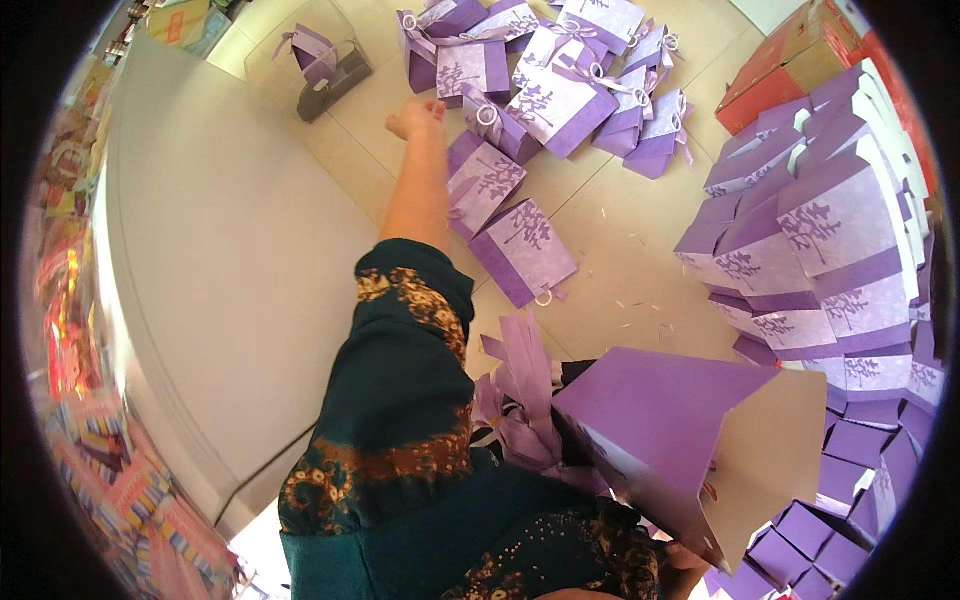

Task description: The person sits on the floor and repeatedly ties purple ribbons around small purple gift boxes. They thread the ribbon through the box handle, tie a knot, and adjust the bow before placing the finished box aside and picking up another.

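Observation:
My left hand is stretched far forward over the floor, thumb apart from curled fingers. Nothing shows in it. It is beside a pile of finished purple paper gift bags with white rings and lilac ribbon bows. Close to my body, an open purple paper gift bag lies tilted on its side, its pale mouth facing right. My right hand is at the bag's lower edge, mostly hidden by it, with fingertips showing at the inner wall. A bundle of lilac ribbons hangs beside the bag, over my lap.
Stacked purple bags stand on the right, with more folded-box shapes below. A red carton is behind them. A grey panel fills the left. A clear bin holds a small purple bag. Paper scraps litter the tiled floor.

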Demonstrator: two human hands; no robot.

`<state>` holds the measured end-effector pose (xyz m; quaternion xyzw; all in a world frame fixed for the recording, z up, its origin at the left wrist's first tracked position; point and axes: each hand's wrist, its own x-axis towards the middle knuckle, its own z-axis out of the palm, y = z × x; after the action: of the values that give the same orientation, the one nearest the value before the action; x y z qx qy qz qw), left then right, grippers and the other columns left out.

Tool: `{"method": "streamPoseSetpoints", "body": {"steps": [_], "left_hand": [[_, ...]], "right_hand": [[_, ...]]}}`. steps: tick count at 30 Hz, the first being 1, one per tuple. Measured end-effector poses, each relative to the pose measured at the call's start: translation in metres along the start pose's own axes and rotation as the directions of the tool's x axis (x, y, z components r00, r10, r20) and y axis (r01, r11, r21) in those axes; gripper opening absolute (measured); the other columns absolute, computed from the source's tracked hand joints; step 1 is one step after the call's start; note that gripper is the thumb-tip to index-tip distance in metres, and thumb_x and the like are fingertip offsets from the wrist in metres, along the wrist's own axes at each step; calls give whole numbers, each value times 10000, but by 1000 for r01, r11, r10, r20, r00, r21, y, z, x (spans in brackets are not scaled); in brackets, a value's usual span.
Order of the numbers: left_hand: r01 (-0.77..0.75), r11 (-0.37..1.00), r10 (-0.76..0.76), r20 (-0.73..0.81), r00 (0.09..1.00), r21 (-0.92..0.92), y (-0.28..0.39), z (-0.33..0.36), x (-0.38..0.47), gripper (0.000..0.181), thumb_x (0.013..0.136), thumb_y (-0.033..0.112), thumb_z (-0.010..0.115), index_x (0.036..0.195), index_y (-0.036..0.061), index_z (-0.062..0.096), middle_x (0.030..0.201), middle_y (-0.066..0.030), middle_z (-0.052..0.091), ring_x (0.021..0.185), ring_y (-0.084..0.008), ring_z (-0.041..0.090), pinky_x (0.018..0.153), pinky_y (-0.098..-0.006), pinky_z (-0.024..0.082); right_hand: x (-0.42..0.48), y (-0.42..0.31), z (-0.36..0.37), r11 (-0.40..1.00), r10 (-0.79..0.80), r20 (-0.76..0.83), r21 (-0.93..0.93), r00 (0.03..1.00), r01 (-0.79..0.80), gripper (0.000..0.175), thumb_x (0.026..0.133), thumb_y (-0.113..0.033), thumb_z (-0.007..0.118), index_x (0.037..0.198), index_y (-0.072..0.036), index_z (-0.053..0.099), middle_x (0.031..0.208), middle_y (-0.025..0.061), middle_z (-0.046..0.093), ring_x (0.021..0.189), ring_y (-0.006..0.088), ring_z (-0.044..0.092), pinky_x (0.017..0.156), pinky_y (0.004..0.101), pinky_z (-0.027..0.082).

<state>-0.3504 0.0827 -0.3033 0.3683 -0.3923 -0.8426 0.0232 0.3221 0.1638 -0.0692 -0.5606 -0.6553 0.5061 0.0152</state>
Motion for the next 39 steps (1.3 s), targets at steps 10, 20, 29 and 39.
{"method": "streamPoseSetpoints", "body": {"steps": [10, 20, 29, 39], "left_hand": [[86, 995, -93, 582, 808, 39, 4, -24, -204, 344, 896, 61, 534, 1224, 86, 432, 936, -93, 598, 639, -174, 587, 521, -327, 525], [-310, 944, -211, 932, -294, 116, 114, -122, -382, 1063, 691, 629, 692, 1447, 48, 223, 1418, -169, 360, 1292, -271, 381, 1060, -407, 306], [-550, 835, -193, 941, -279, 8, 135, -153, -401, 1061, 486, 353, 916, 1366, 43, 410, 1376, -110, 361, 1285, -237, 367, 1066, -366, 293], [-692, 673, -172, 856, -488, -260, 142, -161, -425, 1076, 477, 352, 907, 1380, 58, 401, 1327, -134, 387, 1245, -269, 400, 1034, -382, 344]], "right_hand": [[25, -14, 23, 900, -418, 74, 168, 905, 402, 809, 567, -225, 812, 1235, 29, 434, 1147, 101, 511, 1047, 210, 520, 896, 354, 436], [55, -69, 47, 671, -678, 144, 523, 721, 526, 1052, 576, -226, 786, 1401, 28, 185, 1336, 163, 384, 1257, 264, 377, 1043, 379, 298], [18, -87, 30, 504, -857, 191, 503, 479, 702, 1070, 590, -260, 815, 1434, 0, 211, 1398, 173, 355, 1320, 277, 329, 1087, 389, 259], [-21, -177, -19, 359, -815, 403, -211, 416, 909, 617, 689, 4, 588, 1292, -38, 463, 1015, 188, 640, 945, 306, 623, 837, 369, 465]]}}
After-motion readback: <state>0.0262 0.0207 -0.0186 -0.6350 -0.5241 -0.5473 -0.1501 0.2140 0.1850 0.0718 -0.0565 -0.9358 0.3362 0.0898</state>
